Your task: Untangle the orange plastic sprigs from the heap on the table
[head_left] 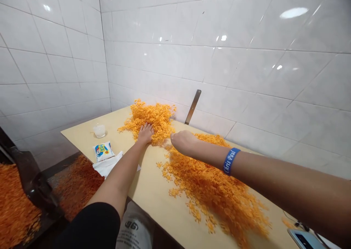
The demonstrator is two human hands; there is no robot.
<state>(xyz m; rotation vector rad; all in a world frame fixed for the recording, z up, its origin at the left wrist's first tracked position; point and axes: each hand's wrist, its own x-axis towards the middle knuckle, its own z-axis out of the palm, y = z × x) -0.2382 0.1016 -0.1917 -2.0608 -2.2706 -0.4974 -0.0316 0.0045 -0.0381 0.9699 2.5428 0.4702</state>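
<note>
Two heaps of small orange flower-shaped pieces, tangled together and plastic-looking, lie on the pale tabletop. My left hand [146, 133] rests on the front of the far heap [149, 113], fingers spread into it. My right hand [183, 142] is closed at the upper end of the long near heap [219, 190], close to the gap between the two. Its fingers face away from me, so what they hold is hidden. A blue wristband [230, 161] is on my right wrist. Single orange pieces [174, 193] are scattered along the near heap's left edge.
A clear cup [99, 130], a printed packet [103, 151] and a white cloth [108, 165] are at the table's left edge. A metal strip [193, 106] stands against the tiled wall. A phone [304, 238] lies bottom right. More orange pieces [16, 205] fill the lower left.
</note>
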